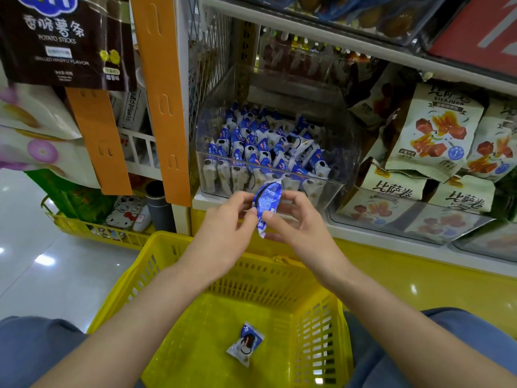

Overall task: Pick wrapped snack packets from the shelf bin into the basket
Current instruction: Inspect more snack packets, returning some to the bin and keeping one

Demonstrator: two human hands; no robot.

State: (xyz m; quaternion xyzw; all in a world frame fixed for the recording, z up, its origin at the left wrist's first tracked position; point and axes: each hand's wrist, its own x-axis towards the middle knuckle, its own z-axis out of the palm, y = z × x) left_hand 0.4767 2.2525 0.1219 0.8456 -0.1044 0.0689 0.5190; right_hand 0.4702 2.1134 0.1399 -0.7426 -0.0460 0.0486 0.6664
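Both hands held one blue-and-white packet (266,203) over the far rim of the yellow basket (156,264), just in front of the clear bin (330,191). The left hand (223,225) pinched the packet's left edge between thumb and fingertips; the right hand (296,222) pinched its right side, its other fingers curled loosely. The bin sat at the front edge of the shelf (195,198), filled with like packets (251,147). A second packet (245,343) lay alone on the basket floor, near the right wall. Right of the bin, pale snack bags (436,133) filled a neighbouring bin. To the left stood an orange upright (162,102), with a dark potato-stick bag (56,40) hanging beyond it.
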